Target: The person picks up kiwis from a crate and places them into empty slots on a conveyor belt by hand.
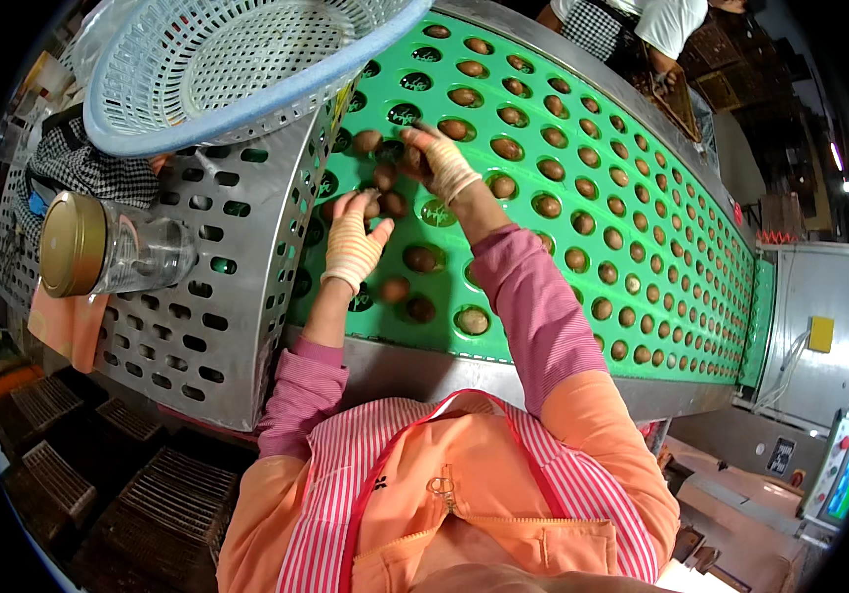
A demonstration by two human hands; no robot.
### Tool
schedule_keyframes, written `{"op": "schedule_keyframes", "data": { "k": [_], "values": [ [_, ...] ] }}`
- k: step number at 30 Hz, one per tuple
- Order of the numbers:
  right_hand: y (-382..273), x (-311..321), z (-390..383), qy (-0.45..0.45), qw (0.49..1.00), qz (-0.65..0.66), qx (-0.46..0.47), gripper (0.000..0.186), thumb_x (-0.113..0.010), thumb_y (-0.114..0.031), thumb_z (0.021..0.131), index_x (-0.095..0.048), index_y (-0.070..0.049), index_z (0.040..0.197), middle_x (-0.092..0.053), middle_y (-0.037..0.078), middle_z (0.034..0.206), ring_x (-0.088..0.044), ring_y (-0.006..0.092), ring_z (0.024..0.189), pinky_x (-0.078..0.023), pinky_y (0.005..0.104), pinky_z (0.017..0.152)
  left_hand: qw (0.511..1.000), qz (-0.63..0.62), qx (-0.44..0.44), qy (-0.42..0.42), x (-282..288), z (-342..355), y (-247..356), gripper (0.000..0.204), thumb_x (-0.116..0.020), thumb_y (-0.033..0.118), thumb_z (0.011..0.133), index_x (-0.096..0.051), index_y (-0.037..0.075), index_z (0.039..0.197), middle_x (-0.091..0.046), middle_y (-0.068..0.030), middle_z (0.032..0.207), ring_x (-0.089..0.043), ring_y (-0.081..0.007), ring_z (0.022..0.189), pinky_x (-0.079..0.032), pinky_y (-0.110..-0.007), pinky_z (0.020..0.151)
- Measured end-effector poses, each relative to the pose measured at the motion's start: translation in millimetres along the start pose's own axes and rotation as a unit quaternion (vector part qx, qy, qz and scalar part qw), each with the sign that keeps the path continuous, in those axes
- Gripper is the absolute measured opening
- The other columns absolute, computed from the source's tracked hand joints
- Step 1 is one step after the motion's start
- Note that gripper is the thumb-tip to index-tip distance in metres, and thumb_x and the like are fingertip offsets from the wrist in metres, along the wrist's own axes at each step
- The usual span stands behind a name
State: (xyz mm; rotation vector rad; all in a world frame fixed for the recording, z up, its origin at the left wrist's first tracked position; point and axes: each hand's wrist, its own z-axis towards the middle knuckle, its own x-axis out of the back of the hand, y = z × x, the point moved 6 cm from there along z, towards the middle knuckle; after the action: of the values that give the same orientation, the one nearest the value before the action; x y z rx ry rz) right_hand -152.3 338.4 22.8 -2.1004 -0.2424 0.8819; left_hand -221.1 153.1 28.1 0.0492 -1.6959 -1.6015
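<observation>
Brown eggs sit in round cups of a green perforated conveyor (464,259). Its left end carries a loose cluster, among them one egg (367,141) and another egg (385,177). My left hand (353,242), in a cream-and-orange striped fingerless glove, lies at the near side of this cluster. Its fingertips touch the eggs there and the thumb stands apart. My right hand (441,166), gloved alike, is farther off at the cluster's right, with its fingers curled round a brown egg (414,163). Several cups near the left edge, such as one cup (404,114), hold no egg.
A slotted metal plate (217,227) borders the conveyor on the left. On it stand a blue-grey plastic basket (246,128), a gold-lidded jar (113,245) and a checked cloth (83,163). Across the conveyor is another person (666,30). A metal machine box (819,316) stands at right.
</observation>
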Motion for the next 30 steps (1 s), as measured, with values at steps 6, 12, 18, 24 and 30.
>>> {"op": "schedule_keyframes", "data": {
  "k": [6,12,18,24,30],
  "values": [
    [-37,22,-9,0.051,0.988,-0.146,0.018,0.068,-0.075,-0.019,0.081,-0.048,-0.005,0.141,-0.066,0.004,0.084,-0.057,0.0141,0.066,-0.052,0.0334,0.062,0.995,0.091,-0.039,-0.013,8,-17,3,0.054,-0.071,0.009,0.08,-0.053,0.014,0.131,-0.045,-0.0144,0.14,-0.053,-0.0403,0.117,-0.048,-0.046,0.096],
    [-30,39,-74,0.029,0.727,-0.643,0.238,0.035,-0.072,-0.025,0.083,-0.068,-0.006,0.112,-0.068,0.017,0.107,-0.067,0.0327,0.093,-0.054,0.0392,0.083,0.951,0.275,0.063,-0.129,2,-2,14,0.052,-0.07,0.02,0.083,-0.052,0.017,0.132,-0.055,-0.0132,0.128,-0.058,-0.0399,0.108,-0.05,-0.048,0.091],
    [-5,44,-107,0.065,0.799,-0.529,0.279,0.031,-0.073,-0.018,0.083,-0.066,-0.007,0.111,-0.064,0.015,0.104,-0.064,0.0347,0.089,-0.054,0.0413,0.077,0.962,0.242,-0.036,-0.119,29,-24,35,0.049,-0.07,0.01,0.081,-0.056,0.017,0.128,-0.056,-0.0132,0.121,-0.059,-0.0391,0.102,-0.051,-0.046,0.087],
    [5,10,-116,0.081,0.608,-0.631,0.475,0.027,-0.07,-0.022,0.083,-0.066,-0.012,0.108,-0.065,0.009,0.103,-0.06,0.0329,0.098,-0.049,0.0459,0.081,0.887,0.321,0.056,-0.328,46,-67,22,0.052,-0.074,0.005,0.076,-0.061,0.017,0.125,-0.055,-0.0138,0.122,-0.06,-0.0363,0.106,-0.051,-0.042,0.093],
    [26,-25,-108,-0.038,0.587,-0.737,0.332,0.044,-0.07,-0.019,0.078,-0.057,-0.02,0.12,-0.05,0.011,0.131,-0.059,0.0347,0.101,-0.049,0.048,0.082,0.924,0.342,-0.1,-0.139,31,-49,52,0.032,-0.063,0.018,0.086,-0.065,0.015,0.117,-0.059,-0.0107,0.108,-0.059,-0.0319,0.098,-0.049,-0.043,0.087]
  ]
}}
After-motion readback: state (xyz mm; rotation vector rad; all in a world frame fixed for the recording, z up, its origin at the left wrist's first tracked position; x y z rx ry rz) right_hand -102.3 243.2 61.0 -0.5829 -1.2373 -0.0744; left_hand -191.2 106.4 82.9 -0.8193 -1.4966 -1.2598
